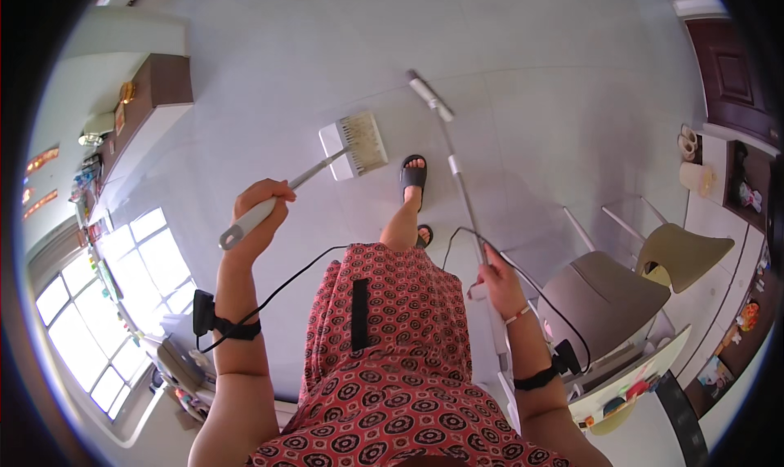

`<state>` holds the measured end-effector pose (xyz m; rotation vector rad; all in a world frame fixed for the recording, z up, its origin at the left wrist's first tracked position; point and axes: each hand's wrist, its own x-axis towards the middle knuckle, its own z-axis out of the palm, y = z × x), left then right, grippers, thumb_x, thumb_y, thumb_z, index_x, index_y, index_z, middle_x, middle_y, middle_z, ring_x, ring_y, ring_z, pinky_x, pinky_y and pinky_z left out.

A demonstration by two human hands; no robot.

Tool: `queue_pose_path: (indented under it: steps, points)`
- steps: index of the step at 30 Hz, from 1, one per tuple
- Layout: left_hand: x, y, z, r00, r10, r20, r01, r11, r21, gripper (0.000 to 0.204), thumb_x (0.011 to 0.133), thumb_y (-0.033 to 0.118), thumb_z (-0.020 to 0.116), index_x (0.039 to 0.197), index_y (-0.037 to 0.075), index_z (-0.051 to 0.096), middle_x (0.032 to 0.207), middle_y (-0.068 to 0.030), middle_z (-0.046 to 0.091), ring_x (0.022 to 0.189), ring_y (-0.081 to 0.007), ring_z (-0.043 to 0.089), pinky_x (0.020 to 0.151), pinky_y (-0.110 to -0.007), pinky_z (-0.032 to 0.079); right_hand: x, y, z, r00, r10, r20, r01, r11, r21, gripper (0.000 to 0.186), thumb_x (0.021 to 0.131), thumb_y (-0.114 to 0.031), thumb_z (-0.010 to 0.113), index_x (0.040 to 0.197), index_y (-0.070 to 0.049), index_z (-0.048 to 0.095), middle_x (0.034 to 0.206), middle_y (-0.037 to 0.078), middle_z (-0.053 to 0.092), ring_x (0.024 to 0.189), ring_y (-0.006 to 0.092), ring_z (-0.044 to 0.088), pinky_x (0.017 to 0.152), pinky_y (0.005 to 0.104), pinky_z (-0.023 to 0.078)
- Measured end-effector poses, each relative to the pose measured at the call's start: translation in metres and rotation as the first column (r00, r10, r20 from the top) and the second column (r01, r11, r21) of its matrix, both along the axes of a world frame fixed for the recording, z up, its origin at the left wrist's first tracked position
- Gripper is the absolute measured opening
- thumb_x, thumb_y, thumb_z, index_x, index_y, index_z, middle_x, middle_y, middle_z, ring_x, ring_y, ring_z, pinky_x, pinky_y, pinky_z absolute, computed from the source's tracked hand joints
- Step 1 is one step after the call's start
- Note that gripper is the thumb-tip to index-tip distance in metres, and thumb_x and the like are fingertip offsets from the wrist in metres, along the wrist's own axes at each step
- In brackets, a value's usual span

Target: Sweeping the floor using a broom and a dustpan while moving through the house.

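The dustpan is at the floor, left of the forward slipper; whether its whole underside touches, I cannot tell. Its long axis is the handle, which runs slantwise from the person's left side, away and to the right, down to the pan. The pan's row of teeth points away from the person. The left grip is closed around the handle, close to the upper end, which sticks out toward the person.

The broom is to the right of the slipper. Its stick points away from the person and slightly left, while its narrow head lies slanted across the stick's far end. The right grip is clenched around this stick.

Farther out, a grey chair and an olive chair are toward the floor's right edge, and a cabinet borders its left edge.
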<state>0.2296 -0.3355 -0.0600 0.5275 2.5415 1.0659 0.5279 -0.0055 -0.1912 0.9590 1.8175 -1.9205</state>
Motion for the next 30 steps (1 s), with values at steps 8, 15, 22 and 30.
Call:
queue_pose_path:
  steps: [8,15,22,30]
  points:
    - [-0.015,-0.033,0.003,0.997,0.062,0.047,-0.062,0.998,-0.010,0.012,0.085,-0.002,0.055,0.088,0.000,0.067,0.085,-0.0088,0.067,0.095,-0.0197,0.066,0.081,-0.031,0.050,-0.071,0.002,-0.040,0.974,-0.224,0.044,0.226,0.973,-0.038,0.046,0.097,-0.011,0.048,0.140,0.000,0.040,0.068,0.005,0.052,0.053,0.0200,0.063,0.045,0.0331,0.053]
    - [-0.010,-0.021,-0.025,0.961,0.247,0.128,-0.254,0.966,0.044,0.013,0.089,0.003,0.056,0.090,0.002,0.069,0.088,-0.0026,0.067,0.073,-0.0068,0.051,0.065,-0.022,0.044,-0.009,-0.093,-0.052,0.992,0.120,0.022,-0.117,0.988,-0.104,0.051,0.095,-0.016,0.050,0.144,-0.004,0.041,0.074,0.006,0.059,0.063,0.0171,0.064,0.061,0.0321,0.052]
    - [0.003,-0.011,-0.047,0.935,0.322,0.150,-0.332,0.942,0.047,0.016,0.088,0.005,0.056,0.096,0.003,0.070,0.076,0.0017,0.058,0.065,-0.0047,0.044,0.058,-0.022,0.039,-0.008,-0.057,-0.022,0.994,-0.002,0.111,0.079,0.717,-0.693,0.069,0.097,-0.010,0.045,0.154,-0.007,0.007,0.072,0.007,0.056,0.061,0.0237,0.064,0.060,0.0393,0.056]
    - [0.027,-0.002,-0.094,0.911,0.334,0.244,-0.379,0.909,0.171,0.016,0.091,0.008,0.059,0.100,0.002,0.069,0.094,-0.0024,0.069,0.074,-0.0066,0.051,0.067,-0.023,0.046,0.016,0.047,-0.009,0.864,0.464,0.197,-0.504,0.794,0.340,0.091,0.086,-0.007,0.055,0.155,-0.016,-0.002,0.081,0.020,0.061,0.066,0.0364,0.063,0.062,0.0446,0.051]
